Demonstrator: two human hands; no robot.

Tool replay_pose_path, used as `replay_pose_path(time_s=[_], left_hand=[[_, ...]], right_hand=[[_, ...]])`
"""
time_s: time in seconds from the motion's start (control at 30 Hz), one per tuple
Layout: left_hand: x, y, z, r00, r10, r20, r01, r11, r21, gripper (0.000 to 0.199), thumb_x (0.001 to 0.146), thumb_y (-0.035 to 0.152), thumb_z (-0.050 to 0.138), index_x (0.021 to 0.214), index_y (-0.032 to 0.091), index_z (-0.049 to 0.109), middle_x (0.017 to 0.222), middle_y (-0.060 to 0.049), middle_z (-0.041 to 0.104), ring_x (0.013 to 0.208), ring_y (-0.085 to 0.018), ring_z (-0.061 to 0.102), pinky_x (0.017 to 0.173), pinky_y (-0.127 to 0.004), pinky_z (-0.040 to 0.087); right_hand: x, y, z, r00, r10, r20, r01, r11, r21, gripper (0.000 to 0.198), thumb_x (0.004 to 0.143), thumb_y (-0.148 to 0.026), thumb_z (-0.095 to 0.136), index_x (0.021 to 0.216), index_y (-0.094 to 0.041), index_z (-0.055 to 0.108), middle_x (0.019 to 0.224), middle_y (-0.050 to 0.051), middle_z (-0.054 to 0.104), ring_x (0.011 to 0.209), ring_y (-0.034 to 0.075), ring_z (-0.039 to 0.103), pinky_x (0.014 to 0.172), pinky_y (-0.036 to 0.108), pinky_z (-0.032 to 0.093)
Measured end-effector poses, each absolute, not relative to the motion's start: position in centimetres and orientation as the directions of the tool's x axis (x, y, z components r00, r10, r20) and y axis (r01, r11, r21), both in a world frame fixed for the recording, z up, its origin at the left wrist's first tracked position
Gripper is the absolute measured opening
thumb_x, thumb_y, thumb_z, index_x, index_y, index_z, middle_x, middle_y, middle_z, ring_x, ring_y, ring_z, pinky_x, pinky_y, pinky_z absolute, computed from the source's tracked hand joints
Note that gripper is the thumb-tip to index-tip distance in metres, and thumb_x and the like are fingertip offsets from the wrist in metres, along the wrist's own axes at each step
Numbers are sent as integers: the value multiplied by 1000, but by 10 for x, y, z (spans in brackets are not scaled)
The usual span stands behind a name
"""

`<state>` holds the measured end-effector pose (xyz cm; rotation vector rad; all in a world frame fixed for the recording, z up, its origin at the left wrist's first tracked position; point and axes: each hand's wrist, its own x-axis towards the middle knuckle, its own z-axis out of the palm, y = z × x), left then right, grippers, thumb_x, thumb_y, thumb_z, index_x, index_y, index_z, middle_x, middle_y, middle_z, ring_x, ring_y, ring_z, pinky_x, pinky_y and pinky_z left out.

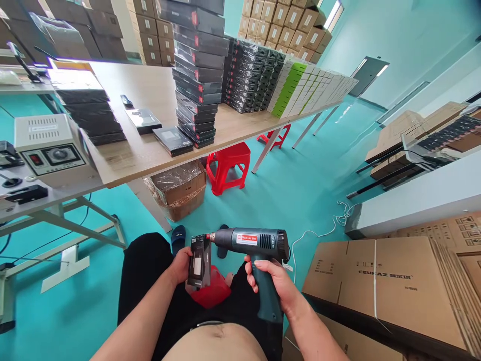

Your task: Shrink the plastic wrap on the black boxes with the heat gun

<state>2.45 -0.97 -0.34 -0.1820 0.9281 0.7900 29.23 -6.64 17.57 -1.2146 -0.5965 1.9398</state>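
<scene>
My right hand (271, 281) is wrapped round the grip of a dark green heat gun (240, 240) with a red and white label on its barrel. The gun points left, and its metal nozzle meets or nearly meets the upper right edge of a black product box (200, 261). That box stands roughly upright in my left hand (182, 265), whose fingers hold it from the left side; some of them are hidden behind it. Both hands are over my lap, above a red seat (212, 293).
A wooden table (240, 133) bears a tall stack of black boxes (199, 75), two loose black boxes and rows of white and green boxes (300, 90). A control unit (56, 150) stands at left. Cardboard cartons (376, 281) lie at right. A white cable (319, 234) crosses the floor near a red stool (229, 165).
</scene>
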Motion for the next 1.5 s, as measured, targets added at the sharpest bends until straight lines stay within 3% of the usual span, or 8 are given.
replay_pose_path(time_s=[0.23, 0.43, 0.73, 0.87, 1.03, 1.27, 1.4, 1.5], left_hand=[[26, -10, -7, 379, 536, -754, -568, 778, 267, 18, 53, 15, 53, 70, 15, 58, 63, -10, 64, 56, -28, 62, 54, -41, 51], [28, -8, -9, 45, 813, -581, -655, 463, 597, 37, 53, -5, 51, 79, 18, 64, 69, 2, 65, 62, -14, 61, 57, -20, 47], [25, -4, -13, -143, 867, -477, -579, 317, 751, 50, 52, -13, 54, 87, 21, 68, 92, -2, 69, 99, -18, 61, 82, -20, 46], [23, -5, -19, -144, 886, -441, -547, 301, 781, 50, 51, -14, 53, 84, 20, 68, 94, -3, 68, 105, -20, 58, 86, -20, 44], [23, -5, -23, -120, 936, -331, -359, 270, 893, 45, 53, -8, 57, 86, 22, 69, 102, -4, 65, 110, -23, 54, 84, -24, 46], [27, -6, -14, -52, 930, -365, -426, 310, 850, 39, 51, -8, 55, 76, 19, 67, 71, 2, 63, 69, -13, 57, 61, -16, 44], [28, -5, -19, -57, 836, -545, -538, 435, 722, 31, 48, -1, 49, 69, 17, 61, 58, 4, 56, 50, -11, 50, 44, -18, 37], [25, -2, -24, -47, 767, -639, -599, 491, 633, 15, 49, 9, 49, 61, 17, 53, 51, 3, 52, 44, -13, 49, 41, -22, 38]], right_hand=[[294, -64, 177, -254, 786, -564, -344, -619, -706, 32, 77, -31, 61, 102, -12, 66, 82, 7, 65, 62, 14, 60, 50, 24, 46], [316, -66, 176, -188, 781, -595, -261, -624, -737, 31, 77, -32, 62, 103, -14, 65, 84, 6, 65, 63, 14, 61, 52, 24, 47], [315, -70, 173, -223, 760, -610, -126, -643, -755, 33, 73, -35, 65, 99, -13, 65, 79, 6, 67, 59, 14, 61, 50, 24, 47], [308, -64, 173, -217, 761, -612, -80, -638, -766, 32, 72, -34, 65, 96, -12, 65, 76, 5, 67, 57, 14, 60, 48, 24, 47], [310, -60, 171, -196, 768, -609, -34, -626, -779, 32, 71, -33, 64, 95, -12, 65, 76, 6, 67, 56, 14, 60, 48, 25, 48], [310, -59, 170, -244, 761, -601, -38, -627, -778, 30, 74, -30, 63, 97, -11, 65, 77, 6, 66, 56, 14, 60, 47, 24, 48], [300, -53, 170, -177, 807, -563, -176, -589, -789, 30, 77, -31, 61, 100, -13, 64, 80, 5, 65, 60, 13, 60, 51, 24, 49], [292, -53, 175, -302, 792, -531, -190, -596, -780, 31, 77, -29, 61, 104, -12, 64, 82, 6, 65, 61, 14, 61, 51, 24, 49]])
